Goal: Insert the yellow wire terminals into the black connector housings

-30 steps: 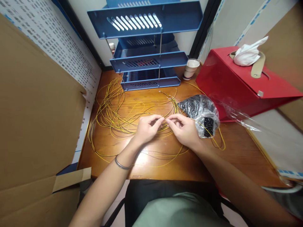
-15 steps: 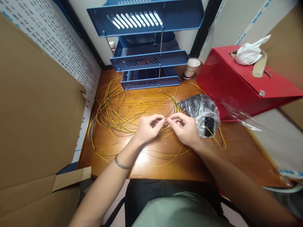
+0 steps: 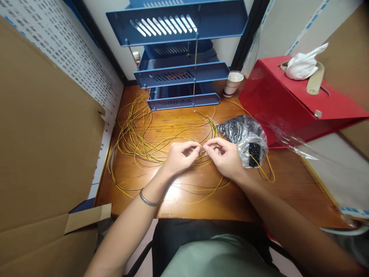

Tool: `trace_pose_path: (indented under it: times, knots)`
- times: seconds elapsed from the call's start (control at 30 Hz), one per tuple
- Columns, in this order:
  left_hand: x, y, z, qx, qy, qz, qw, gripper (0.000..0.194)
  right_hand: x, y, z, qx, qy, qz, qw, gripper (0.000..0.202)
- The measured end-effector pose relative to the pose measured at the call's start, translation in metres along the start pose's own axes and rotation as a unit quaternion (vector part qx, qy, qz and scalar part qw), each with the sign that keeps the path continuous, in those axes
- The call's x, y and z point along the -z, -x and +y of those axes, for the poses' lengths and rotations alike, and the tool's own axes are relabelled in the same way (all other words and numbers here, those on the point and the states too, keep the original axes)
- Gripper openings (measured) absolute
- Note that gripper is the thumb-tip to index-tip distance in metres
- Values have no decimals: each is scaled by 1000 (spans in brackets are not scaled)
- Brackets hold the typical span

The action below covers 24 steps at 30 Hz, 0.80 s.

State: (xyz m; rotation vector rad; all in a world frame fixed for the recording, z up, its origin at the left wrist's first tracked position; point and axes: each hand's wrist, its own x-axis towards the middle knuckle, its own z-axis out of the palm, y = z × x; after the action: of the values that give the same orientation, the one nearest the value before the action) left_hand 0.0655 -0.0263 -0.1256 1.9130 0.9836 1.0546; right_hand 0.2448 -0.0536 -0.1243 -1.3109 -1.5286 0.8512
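Observation:
My left hand (image 3: 182, 154) is closed in a pinch over the middle of the desk, its fingertips nearly meeting those of the right. My right hand (image 3: 223, 154) is pinched too, and a yellow wire seems to run out from it over the plastic bag. What the fingertips hold is too small to make out. Yellow and dark wires (image 3: 131, 132) lie in a loose, tangled coil left of the hands and pass beneath them. Several wire ends bunch together just behind my right hand. The clear bag (image 3: 245, 134) with black contents touches the area right of that hand.
Blue tiered trays (image 3: 181, 73) stand at the back of the wooden desk (image 3: 184, 211). Beside them is a paper cup (image 3: 233, 84). A red box (image 3: 273, 100) with a white tissue sits at the right. Tall cardboard (image 3: 49, 115) borders the left side.

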Motion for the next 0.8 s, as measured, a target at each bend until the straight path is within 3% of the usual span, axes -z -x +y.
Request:
trace_pose_path:
  times: [0.8]
  knots:
    - [0, 1, 0, 9, 38, -18, 999, 20, 2, -2, 0, -11, -41, -22, 999, 17]
